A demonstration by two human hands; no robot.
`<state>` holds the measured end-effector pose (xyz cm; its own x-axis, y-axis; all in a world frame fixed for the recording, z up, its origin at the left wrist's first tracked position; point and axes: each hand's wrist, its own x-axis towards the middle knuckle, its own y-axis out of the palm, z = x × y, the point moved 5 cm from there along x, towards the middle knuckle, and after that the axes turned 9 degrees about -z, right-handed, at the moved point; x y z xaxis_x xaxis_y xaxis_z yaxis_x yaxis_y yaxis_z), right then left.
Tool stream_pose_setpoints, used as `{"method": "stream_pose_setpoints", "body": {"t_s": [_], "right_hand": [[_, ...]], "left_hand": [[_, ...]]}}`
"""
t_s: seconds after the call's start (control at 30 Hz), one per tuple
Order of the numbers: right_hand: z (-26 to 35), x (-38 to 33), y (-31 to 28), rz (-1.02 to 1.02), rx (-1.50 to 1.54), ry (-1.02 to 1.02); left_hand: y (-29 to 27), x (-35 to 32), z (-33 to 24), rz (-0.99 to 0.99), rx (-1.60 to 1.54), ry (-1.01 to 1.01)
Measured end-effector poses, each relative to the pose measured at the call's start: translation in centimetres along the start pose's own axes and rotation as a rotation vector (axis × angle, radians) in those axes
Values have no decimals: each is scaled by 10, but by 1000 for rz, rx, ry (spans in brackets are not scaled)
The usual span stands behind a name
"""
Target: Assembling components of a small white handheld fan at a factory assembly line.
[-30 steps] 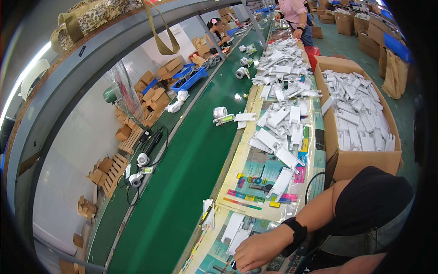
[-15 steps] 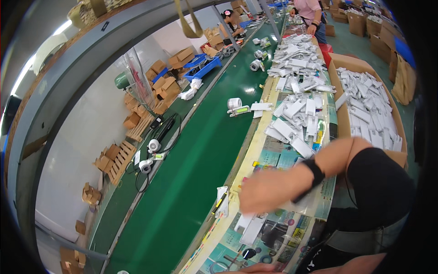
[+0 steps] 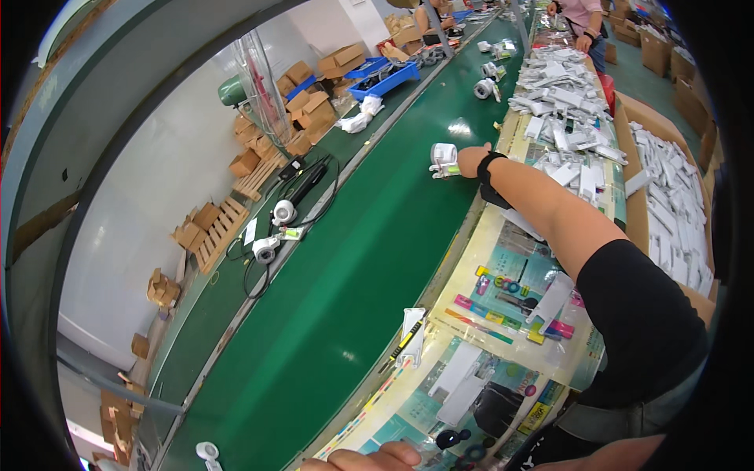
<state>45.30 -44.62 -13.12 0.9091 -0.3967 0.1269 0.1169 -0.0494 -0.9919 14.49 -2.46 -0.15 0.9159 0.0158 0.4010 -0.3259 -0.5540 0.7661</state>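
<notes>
Having right hand (image 3: 473, 161) out past table edge (image 3: 446, 265), at white device (image 3: 444, 155) on green belt (image 3: 338, 330); hiding fingertips, so not revealing grip. Leaving open belt leftward and nearer. Showing left hand (image 3: 369, 458) low, cropped, grip unclear.

The camera sits on the person's head and looks down and ahead over the green belt (image 3: 338, 314) and the counter (image 3: 475, 250), which slant from bottom left to top right. It is close, so the right arm (image 3: 554, 206) looks big and the bottom edge cuts off the left hand (image 3: 373, 458). The wide, round view reaches far back to a person in pink (image 3: 580, 14).
</notes>
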Motion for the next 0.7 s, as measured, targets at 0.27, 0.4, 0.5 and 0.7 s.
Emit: {"method": "stream_pose_setpoints", "body": {"t_s": [0.27, 0.4, 0.5, 0.7], "right_hand": [[9, -9, -7, 314, 1143, 195], [46, -103, -63, 557, 1596, -61], [91, -195, -100, 721, 1678, -281], [108, -323, -126, 847, 1446, -508]], "left_hand": [[-24, 10, 36, -106, -41, -134], [-39, 12, 68, -200, 154, -177], [-33, 16, 78, -281, 340, -229], [-22, 19, 79, -231, 269, -167]]}}
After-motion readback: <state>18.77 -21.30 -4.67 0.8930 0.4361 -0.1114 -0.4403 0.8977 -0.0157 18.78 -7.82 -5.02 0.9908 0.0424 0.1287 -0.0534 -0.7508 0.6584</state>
